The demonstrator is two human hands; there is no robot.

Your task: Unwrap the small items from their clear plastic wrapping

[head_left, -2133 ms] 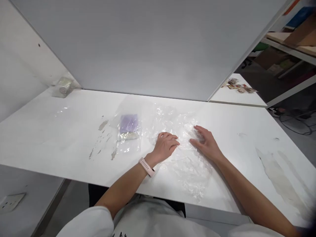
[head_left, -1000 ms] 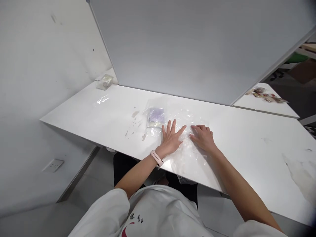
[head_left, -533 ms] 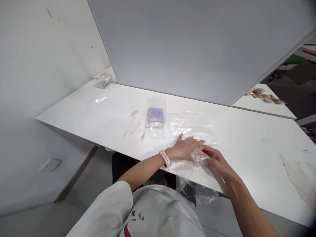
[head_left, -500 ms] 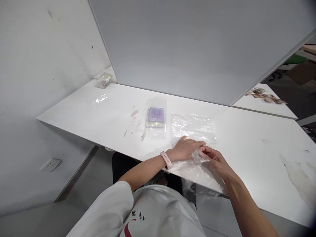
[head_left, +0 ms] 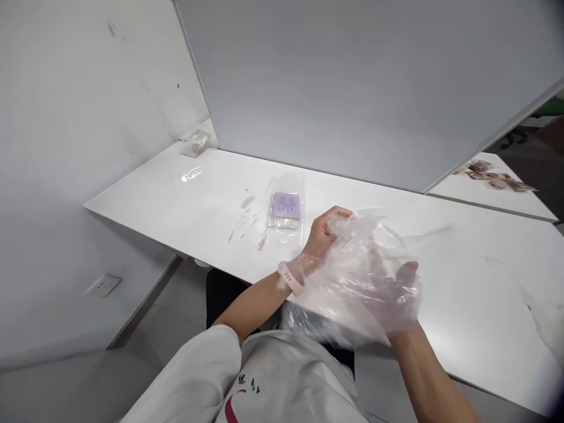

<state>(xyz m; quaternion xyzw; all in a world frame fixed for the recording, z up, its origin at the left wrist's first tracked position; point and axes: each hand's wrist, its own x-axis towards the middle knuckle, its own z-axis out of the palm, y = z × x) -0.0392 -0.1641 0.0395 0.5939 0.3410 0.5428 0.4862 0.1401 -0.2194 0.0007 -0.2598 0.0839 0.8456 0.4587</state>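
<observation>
We find the crumpled clear plastic film (head_left: 352, 264) bunched between the two hands over the front part of the worktop (head_left: 211, 217), with some of it hanging past the front edge. From the left fingers it spreads to the right and back toward the body; its long axis is hard for us to read through the folds and blur. Neither hand is nearer, as both are already touching it: the left hand (head_left: 324, 235) at its far left, the right hand (head_left: 400, 294) behind or inside it at its near right. We see the left fingers curled, seemingly pinching the film's edge. The right fingers show only hazily through the layers, the thumb pointing up, so we cannot tell whether they grip anything. The clear packet with the purple card (head_left: 286, 205) lies flat to the left of the left hand and a little beyond it, apart from the fingers.

Half a second earlier we had a film rectangle flat on the worktop beyond the hands, the left palm down and the right fingers gathering a crumpled part. Now no flat rectangle shows, and the hands are farther apart.
</observation>
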